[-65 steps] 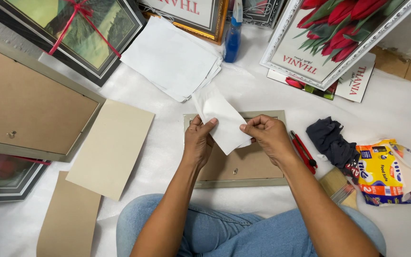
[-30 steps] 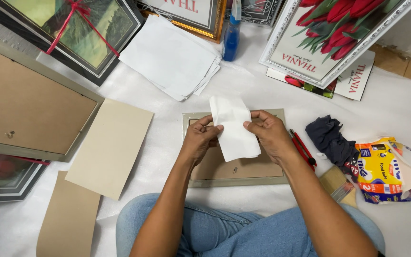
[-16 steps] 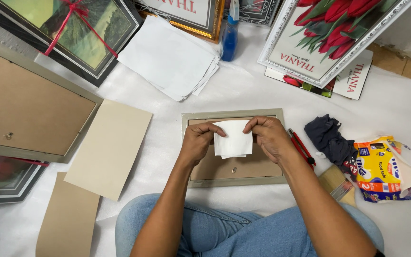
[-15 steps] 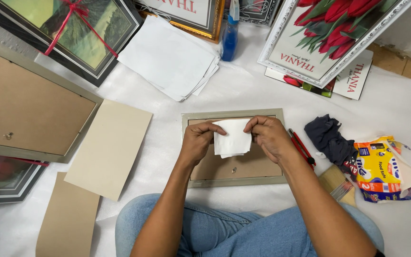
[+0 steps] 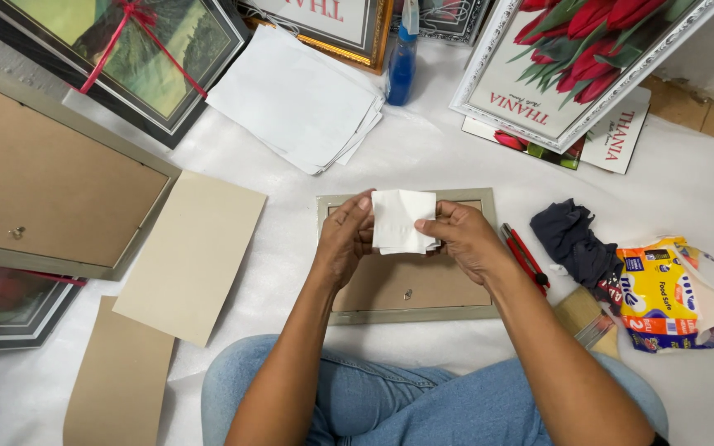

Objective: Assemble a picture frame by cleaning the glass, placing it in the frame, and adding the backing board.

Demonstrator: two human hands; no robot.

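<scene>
A person seated on the floor grips a folded white tissue (image 5: pixel 404 220) between the left hand (image 5: pixel 344 241) and right hand (image 5: pixel 462 239), just above a small face-down picture frame (image 5: pixel 407 291). The thin sheet could tear if pulled taut, or, apparently only fingertip-pinched, slip onto the frame's backing board.

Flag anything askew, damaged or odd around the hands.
Nothing looks damaged or spilled. The dark cloth lies crumpled beside the snack packet, and the paper stack is fanned unevenly. Both hands hold a folded tissue over the face-down frame.
</scene>
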